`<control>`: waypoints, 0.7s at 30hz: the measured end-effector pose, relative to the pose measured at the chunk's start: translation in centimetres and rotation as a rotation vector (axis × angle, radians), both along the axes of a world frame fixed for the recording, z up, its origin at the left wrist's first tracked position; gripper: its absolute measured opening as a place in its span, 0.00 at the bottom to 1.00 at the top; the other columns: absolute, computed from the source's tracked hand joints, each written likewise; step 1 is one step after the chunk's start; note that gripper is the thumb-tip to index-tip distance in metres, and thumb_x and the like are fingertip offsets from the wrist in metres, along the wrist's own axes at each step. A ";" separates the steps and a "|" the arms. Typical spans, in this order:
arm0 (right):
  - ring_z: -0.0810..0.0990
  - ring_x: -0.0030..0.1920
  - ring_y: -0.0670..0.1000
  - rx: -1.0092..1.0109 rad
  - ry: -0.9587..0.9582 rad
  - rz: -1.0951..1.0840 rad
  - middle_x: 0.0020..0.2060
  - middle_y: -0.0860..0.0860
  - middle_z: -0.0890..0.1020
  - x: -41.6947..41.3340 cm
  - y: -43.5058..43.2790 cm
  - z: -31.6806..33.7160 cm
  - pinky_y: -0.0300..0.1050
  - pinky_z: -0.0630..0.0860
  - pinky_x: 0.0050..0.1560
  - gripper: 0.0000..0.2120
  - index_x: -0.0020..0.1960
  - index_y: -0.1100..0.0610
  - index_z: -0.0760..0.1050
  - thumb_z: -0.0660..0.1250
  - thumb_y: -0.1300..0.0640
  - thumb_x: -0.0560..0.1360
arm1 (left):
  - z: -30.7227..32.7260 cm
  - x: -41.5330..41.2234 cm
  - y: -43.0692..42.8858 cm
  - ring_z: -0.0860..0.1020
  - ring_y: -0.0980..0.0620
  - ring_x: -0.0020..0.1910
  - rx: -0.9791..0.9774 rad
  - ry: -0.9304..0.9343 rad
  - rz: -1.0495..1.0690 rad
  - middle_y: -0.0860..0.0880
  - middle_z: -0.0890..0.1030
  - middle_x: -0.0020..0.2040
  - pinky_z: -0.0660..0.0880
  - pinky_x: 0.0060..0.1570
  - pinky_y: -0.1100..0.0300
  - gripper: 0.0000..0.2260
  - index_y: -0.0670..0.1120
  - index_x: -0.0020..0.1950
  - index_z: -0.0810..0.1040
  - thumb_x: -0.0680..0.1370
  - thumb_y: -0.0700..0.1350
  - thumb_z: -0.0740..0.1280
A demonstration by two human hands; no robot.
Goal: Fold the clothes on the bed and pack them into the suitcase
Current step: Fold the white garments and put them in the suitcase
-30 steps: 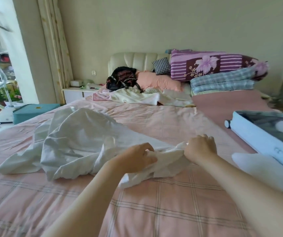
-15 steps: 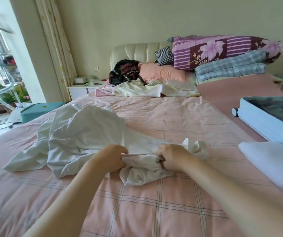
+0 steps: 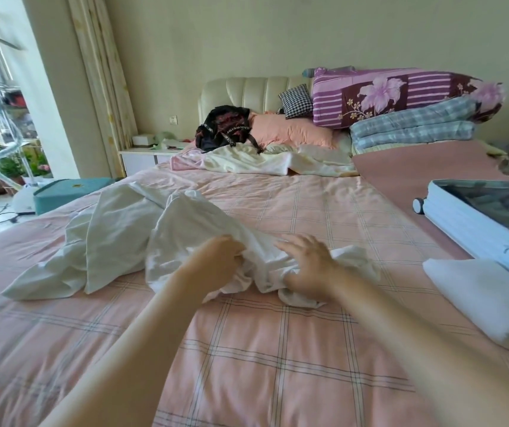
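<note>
A crumpled white garment (image 3: 117,238) lies across the pink checked bed (image 3: 247,349), its near end bunched under my hands. My left hand (image 3: 216,260) grips a fold of that bunched cloth with curled fingers. My right hand (image 3: 308,260) rests on the cloth beside it, fingers spread and nearly straight. The open pale-blue suitcase (image 3: 468,229) lies at the right edge of the bed, with a folded white garment (image 3: 481,297) in front of it. A white item shows inside the suitcase.
At the headboard lie a cream garment (image 3: 262,161), a black bag (image 3: 225,127), a pink pillow (image 3: 293,132) and stacked quilts (image 3: 401,100). A teal box (image 3: 68,192) and a garment steamer stand on the floor at left, near a white nightstand (image 3: 142,158).
My right hand has let go of the cloth and now lies open on it. Both hands have drawn the bunched end nearer and the garment's far part has heaped up higher.
</note>
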State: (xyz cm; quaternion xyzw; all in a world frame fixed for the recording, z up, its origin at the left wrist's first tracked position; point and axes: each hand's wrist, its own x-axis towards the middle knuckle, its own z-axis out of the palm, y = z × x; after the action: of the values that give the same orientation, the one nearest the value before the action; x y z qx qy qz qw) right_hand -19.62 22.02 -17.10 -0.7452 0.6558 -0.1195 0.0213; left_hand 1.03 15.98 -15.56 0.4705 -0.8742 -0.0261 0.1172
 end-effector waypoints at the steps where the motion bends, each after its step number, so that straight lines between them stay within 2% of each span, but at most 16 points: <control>1: 0.64 0.75 0.50 0.062 -0.209 0.053 0.76 0.47 0.67 1.3 0.1 0.1 0.52 0.62 0.74 0.41 0.79 0.43 0.59 0.67 0.39 0.69 | 0.4 -0.7 0.7 0.78 0.51 0.52 0.032 0.197 -0.049 0.51 0.80 0.53 0.71 0.50 0.64 0.08 0.50 0.57 0.82 0.79 0.44 0.66; 2: 0.72 0.69 0.47 0.066 -0.402 0.077 0.69 0.44 0.75 2.3 0.3 0.2 0.51 0.71 0.68 0.39 0.75 0.40 0.64 0.70 0.39 0.66 | 1.0 -1.2 1.5 0.79 0.54 0.49 0.087 0.381 -0.089 0.55 0.80 0.51 0.72 0.47 0.66 0.09 0.53 0.56 0.82 0.77 0.45 0.70; 3: 0.80 0.59 0.44 0.036 -0.564 0.075 0.58 0.42 0.82 2.8 0.4 0.3 0.48 0.78 0.58 0.28 0.66 0.38 0.73 0.71 0.41 0.65 | 1.6 -1.4 2.2 0.79 0.56 0.48 0.157 0.544 -0.121 0.59 0.80 0.50 0.73 0.46 0.68 0.11 0.57 0.56 0.81 0.74 0.48 0.73; 4: 0.83 0.49 0.44 0.004 -0.679 0.046 0.47 0.44 0.85 2.9 0.5 0.6 0.47 0.80 0.49 0.15 0.53 0.40 0.79 0.71 0.44 0.67 | 2.0 -1.3 2.3 0.79 0.57 0.48 0.240 0.681 -0.140 0.60 0.80 0.51 0.76 0.47 0.66 0.16 0.59 0.58 0.79 0.72 0.50 0.76; 5: 0.84 0.44 0.48 -0.039 -0.760 0.008 0.40 0.46 0.85 2.6 0.4 1.0 0.50 0.81 0.46 0.06 0.45 0.45 0.80 0.71 0.47 0.69 | 2.3 -1.0 2.3 0.80 0.56 0.49 0.304 0.811 -0.147 0.59 0.80 0.53 0.79 0.50 0.61 0.19 0.59 0.61 0.77 0.72 0.51 0.76; 7: 0.85 0.44 0.52 -0.116 -0.891 -0.116 0.35 0.47 0.85 1.1 0.4 1.3 0.51 0.82 0.49 0.05 0.39 0.51 0.81 0.71 0.51 0.73 | 2.1 0.0 1.3 0.81 0.53 0.48 0.262 0.919 -0.075 0.55 0.80 0.55 0.80 0.52 0.52 0.15 0.56 0.63 0.75 0.77 0.47 0.71; 8: 0.85 0.46 0.53 -0.151 -0.990 -0.181 0.36 0.47 0.85 0.1 0.3 1.3 0.51 0.81 0.50 0.05 0.40 0.52 0.82 0.71 0.52 0.73 | 1.9 0.6 0.7 0.81 0.55 0.47 0.176 0.866 -0.013 0.55 0.80 0.55 0.79 0.50 0.54 0.13 0.56 0.61 0.76 0.79 0.44 0.69; 10: 0.84 0.50 0.56 -0.232 -1.146 -0.320 0.40 0.50 0.86 -1.8 0.4 1.8 0.54 0.80 0.53 0.11 0.42 0.54 0.84 0.68 0.47 0.70 | 0.7 1.4 0.0 0.78 0.58 0.44 0.040 0.626 0.069 0.56 0.80 0.56 0.74 0.46 0.61 0.15 0.56 0.61 0.77 0.78 0.40 0.65; 13: 0.83 0.51 0.59 -0.297 -1.337 -0.571 0.44 0.56 0.85 -5.0 0.4 2.6 0.52 0.76 0.50 0.16 0.43 0.56 0.82 0.61 0.45 0.74 | -1.6 1.7 -0.6 0.77 0.55 0.48 0.069 0.338 0.006 0.54 0.76 0.63 0.73 0.50 0.62 0.24 0.57 0.69 0.73 0.75 0.38 0.66; 14: 0.81 0.50 0.60 -0.284 -1.306 -0.670 0.47 0.57 0.84 -5.9 0.4 2.8 0.52 0.74 0.49 0.17 0.47 0.58 0.80 0.60 0.46 0.76 | -2.3 1.6 -0.9 0.77 0.54 0.51 0.098 0.256 -0.014 0.54 0.73 0.66 0.75 0.52 0.60 0.29 0.58 0.73 0.69 0.74 0.40 0.69; 15: 0.80 0.51 0.61 -0.248 -1.185 -0.775 0.51 0.58 0.82 -6.7 0.3 2.6 0.52 0.72 0.48 0.18 0.54 0.59 0.77 0.60 0.46 0.77 | -2.9 1.3 -1.0 0.77 0.53 0.54 0.113 0.181 -0.022 0.55 0.70 0.68 0.76 0.53 0.57 0.32 0.59 0.75 0.64 0.74 0.42 0.70; 17: 0.76 0.60 0.63 -0.197 -0.718 -0.927 0.64 0.60 0.76 -7.6 0.3 1.4 0.54 0.71 0.54 0.29 0.71 0.59 0.65 0.63 0.42 0.77 | -3.5 0.1 -1.6 0.76 0.51 0.56 0.098 0.100 -0.019 0.54 0.67 0.71 0.78 0.54 0.54 0.36 0.61 0.78 0.58 0.75 0.45 0.71; 18: 0.72 0.66 0.63 -0.270 -0.494 -0.892 0.68 0.60 0.72 -7.8 0.2 0.9 0.57 0.70 0.60 0.32 0.75 0.57 0.61 0.66 0.44 0.77 | -3.8 -0.6 -1.9 0.76 0.51 0.57 0.078 0.075 -0.021 0.53 0.67 0.71 0.78 0.53 0.54 0.36 0.61 0.78 0.57 0.75 0.47 0.71; 19: 0.69 0.69 0.62 -0.392 -0.318 -0.773 0.70 0.58 0.70 -7.8 0.2 0.6 0.58 0.67 0.65 0.31 0.76 0.56 0.61 0.67 0.49 0.77 | -4.0 -1.5 -2.2 0.76 0.50 0.58 0.062 0.053 -0.024 0.53 0.67 0.71 0.77 0.53 0.55 0.36 0.61 0.78 0.56 0.75 0.48 0.71; 20: 0.69 0.70 0.59 -0.471 -0.228 -0.594 0.71 0.55 0.71 -7.7 0.1 0.7 0.56 0.65 0.68 0.29 0.75 0.53 0.65 0.67 0.56 0.75 | -4.4 -2.3 -2.6 0.76 0.50 0.59 0.050 0.024 -0.030 0.53 0.67 0.70 0.77 0.53 0.55 0.36 0.62 0.78 0.57 0.75 0.49 0.71; 21: 0.69 0.70 0.56 -0.437 -0.243 -0.376 0.70 0.51 0.74 -7.7 0.1 1.1 0.52 0.64 0.69 0.28 0.73 0.50 0.70 0.66 0.60 0.73 | -4.6 -3.3 -3.0 0.76 0.49 0.59 0.046 -0.008 -0.036 0.52 0.68 0.68 0.77 0.53 0.54 0.35 0.62 0.78 0.58 0.75 0.50 0.71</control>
State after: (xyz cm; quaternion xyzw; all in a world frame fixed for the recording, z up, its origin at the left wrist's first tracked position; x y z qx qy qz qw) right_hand -27.36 22.12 -16.04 -0.5779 0.7335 -0.3478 -0.0836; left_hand -2.24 13.02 -20.21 0.4572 -0.8822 -0.0464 0.1023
